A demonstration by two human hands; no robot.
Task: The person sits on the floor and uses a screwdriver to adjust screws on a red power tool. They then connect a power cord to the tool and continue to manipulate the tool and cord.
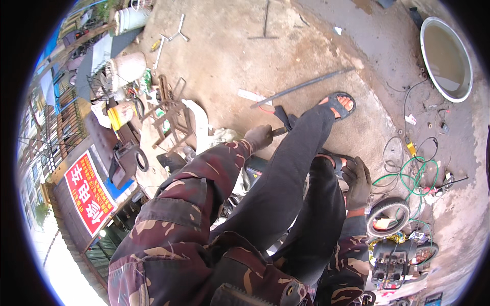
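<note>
My left hand [259,137], in a dark glove, is closed around a short black handle [278,131] beside my left leg. A dark flap [285,117] lies just past the handle's end. My right hand [357,181], also gloved, is near my right foot with its fingers curled inward. What those fingers hold, if anything, is hidden. My black-trousered legs [275,194] stretch between the hands, and a black sandal [348,106] shows on my left foot. Part of a dark device [255,171] peeks out under my left forearm, mostly covered.
A rusty metal frame [173,120] stands to the left, near white buckets [127,69]. Ahead lie a long dark bar [306,86] and a three-armed wrench [179,30]. To the right are a tyre [388,217], tangled green hose [418,173] and a basin of murky water [446,61].
</note>
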